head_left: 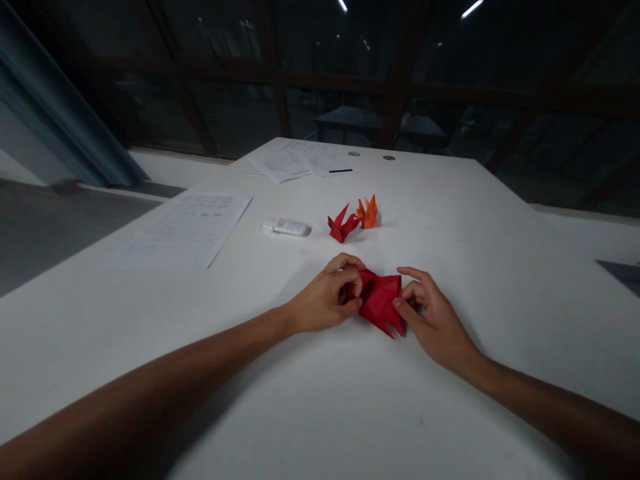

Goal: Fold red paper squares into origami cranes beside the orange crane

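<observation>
Red folded-paper model (381, 297): between the person's two hands at the white tabletop (500, 267), with two pointed flaps toward the wearer.
Left hand (330, 299): thumb and fingers pinched together on the model's left side.
Right hand (434, 321): thumb against the model's right edge, index finger extended above; whether the grip is clamped cannot be told.
Finished-looking pair: a small red origami figure (342, 230) and an orange origami figure (369, 215), side by side beyond the hands.
Tabletop, left: a white oblong object with a printed label (286, 227), near a printed white sheet (187, 227).
Far end: loose white papers (287, 163).
Backdrop: dark windowpanes (330, 47), blue curtain (65, 107).
</observation>
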